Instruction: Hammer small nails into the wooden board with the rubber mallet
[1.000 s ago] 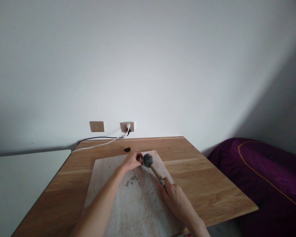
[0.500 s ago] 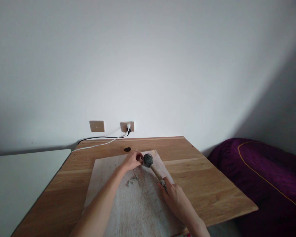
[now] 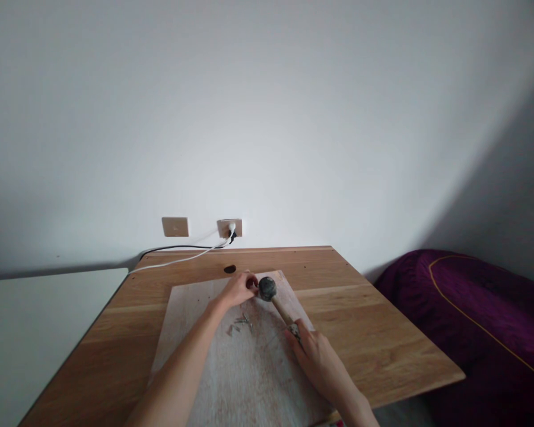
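My right hand [image 3: 314, 353] is wrapped round the handle of a mallet [image 3: 267, 289] with a dark, rounded head and a pale wooden shaft. The mallet's head is just right of the fingertips of my left hand [image 3: 239, 289]. Those fingers are curled into a pinch over the far part of a whitish, worn wooden board [image 3: 231, 379]; what they hold, if anything, is too small to make out. A little pile of thin metal pieces [image 3: 241, 324], like nails or screws, lies on the board just below my left hand.
Under the board is a wooden tabletop [image 3: 360, 332] with a dark cable hole [image 3: 229, 269]. White and black cables run to a wall socket [image 3: 229, 228] beside a blank plate [image 3: 175, 226]. A white surface [image 3: 40, 332] adjoins at left; a purple cushion-like seat [image 3: 485, 320] stands at right.
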`<state>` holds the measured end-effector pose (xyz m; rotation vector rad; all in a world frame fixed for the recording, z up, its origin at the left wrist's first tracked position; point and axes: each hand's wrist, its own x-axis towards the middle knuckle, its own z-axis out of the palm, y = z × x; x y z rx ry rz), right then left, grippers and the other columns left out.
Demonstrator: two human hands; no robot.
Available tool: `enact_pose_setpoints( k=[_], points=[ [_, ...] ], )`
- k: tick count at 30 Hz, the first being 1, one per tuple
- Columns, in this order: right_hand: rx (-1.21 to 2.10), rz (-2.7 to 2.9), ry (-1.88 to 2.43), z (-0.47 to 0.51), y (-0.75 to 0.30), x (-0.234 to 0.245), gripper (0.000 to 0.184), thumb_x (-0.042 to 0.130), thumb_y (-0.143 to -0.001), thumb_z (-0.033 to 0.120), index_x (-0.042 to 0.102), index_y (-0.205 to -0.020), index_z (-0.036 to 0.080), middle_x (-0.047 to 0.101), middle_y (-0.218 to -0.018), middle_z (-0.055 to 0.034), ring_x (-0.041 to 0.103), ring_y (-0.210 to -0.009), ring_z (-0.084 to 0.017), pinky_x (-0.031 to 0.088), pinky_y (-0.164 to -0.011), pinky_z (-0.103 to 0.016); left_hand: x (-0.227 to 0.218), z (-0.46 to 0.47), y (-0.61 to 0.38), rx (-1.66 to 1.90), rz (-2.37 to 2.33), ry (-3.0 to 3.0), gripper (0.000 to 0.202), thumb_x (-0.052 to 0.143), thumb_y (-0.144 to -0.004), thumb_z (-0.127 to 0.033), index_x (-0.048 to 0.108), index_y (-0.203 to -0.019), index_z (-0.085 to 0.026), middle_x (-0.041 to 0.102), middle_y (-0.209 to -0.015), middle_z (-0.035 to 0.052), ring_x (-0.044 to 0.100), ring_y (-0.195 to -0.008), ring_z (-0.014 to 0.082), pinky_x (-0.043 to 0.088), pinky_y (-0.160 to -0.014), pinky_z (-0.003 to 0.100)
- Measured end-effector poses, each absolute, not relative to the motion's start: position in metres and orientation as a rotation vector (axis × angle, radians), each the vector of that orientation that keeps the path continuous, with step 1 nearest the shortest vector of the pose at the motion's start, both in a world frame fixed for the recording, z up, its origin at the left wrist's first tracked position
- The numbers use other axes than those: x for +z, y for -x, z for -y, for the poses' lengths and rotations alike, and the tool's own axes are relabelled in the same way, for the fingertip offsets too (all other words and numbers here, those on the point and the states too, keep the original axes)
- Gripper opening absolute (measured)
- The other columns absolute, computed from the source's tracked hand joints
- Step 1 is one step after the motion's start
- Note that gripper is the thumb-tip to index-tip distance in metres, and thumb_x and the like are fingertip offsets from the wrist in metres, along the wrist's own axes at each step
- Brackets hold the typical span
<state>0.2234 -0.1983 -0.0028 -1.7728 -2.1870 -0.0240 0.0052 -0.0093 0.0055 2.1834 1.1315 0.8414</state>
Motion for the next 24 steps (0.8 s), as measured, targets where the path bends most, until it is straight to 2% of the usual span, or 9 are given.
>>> enact_pose_setpoints(
  k=[5, 11, 18, 21, 24],
  points=[
    [0.047, 2.153, 1.806, 0.1984, -0.2218, 0.0004, 0.029, 0.039, -0.105, 0.030, 0.062, -0.119, 0.017, 0.076, -0.092, -0.0102, 0.074, -0.078, -0.023, 0.051, -0.066, -0.027, 0.0074, 0.0102, -0.0052, 0.841, -1.110, -2.176, 0.013, 0.065, -0.068, -0.010, 0.072, -0.078, -0.015, 0.059, -0.074, -0.0014, 0.054, -0.067, 0.0132, 0.038, -0.063, 0.024],
    [-0.021, 2.139, 1.792, 0.1996, -0.2202, -0.0017, 0.029, 0.039, -0.105, 0.030, 0.062, -0.119, 0.018, 0.074, -0.088, -0.0090, 0.072, -0.074, -0.021, 0.049, -0.063, -0.025, 0.0035, 0.0074, -0.0053, 0.849, -1.105, -2.188, 0.015, 0.065, -0.068, -0.010, 0.073, -0.079, -0.015, 0.058, -0.076, -0.0015, 0.054, -0.068, 0.0130, 0.038, -0.064, 0.024],
    [-0.064, 2.171, 1.780, 0.1978, -0.2210, -0.0019, 0.026, 0.046, -0.104, 0.029, 0.063, -0.118, 0.017, 0.076, -0.102, -0.0127, 0.074, -0.078, -0.022, 0.050, -0.066, -0.026, 0.0024, 0.0072, -0.0052, 0.848, -1.111, -2.178, 0.013, 0.068, -0.069, -0.013, 0.073, -0.080, -0.015, 0.058, -0.074, -0.0018, 0.055, -0.069, 0.0138, 0.038, -0.063, 0.024],
    [-0.068, 2.173, 1.821, 0.1985, -0.2192, 0.0009, 0.027, 0.044, -0.104, 0.027, 0.062, -0.120, 0.015, 0.076, -0.103, -0.0139, 0.074, -0.078, -0.023, 0.051, -0.067, -0.028, 0.0035, 0.0077, -0.0052, 0.847, -1.112, -2.183, 0.012, 0.067, -0.069, -0.012, 0.073, -0.080, -0.014, 0.058, -0.075, -0.0015, 0.055, -0.069, 0.0136, 0.038, -0.064, 0.024],
    [-0.044, 2.185, 1.798, 0.1986, -0.2191, 0.0036, 0.027, 0.040, -0.106, 0.027, 0.064, -0.112, 0.017, 0.076, -0.098, -0.0124, 0.074, -0.076, -0.022, 0.051, -0.065, -0.027, 0.0038, 0.0076, -0.0053, 0.842, -1.112, -2.189, 0.012, 0.067, -0.069, -0.011, 0.073, -0.079, -0.015, 0.058, -0.076, -0.0013, 0.055, -0.069, 0.0136, 0.039, -0.064, 0.024]
  ],
)
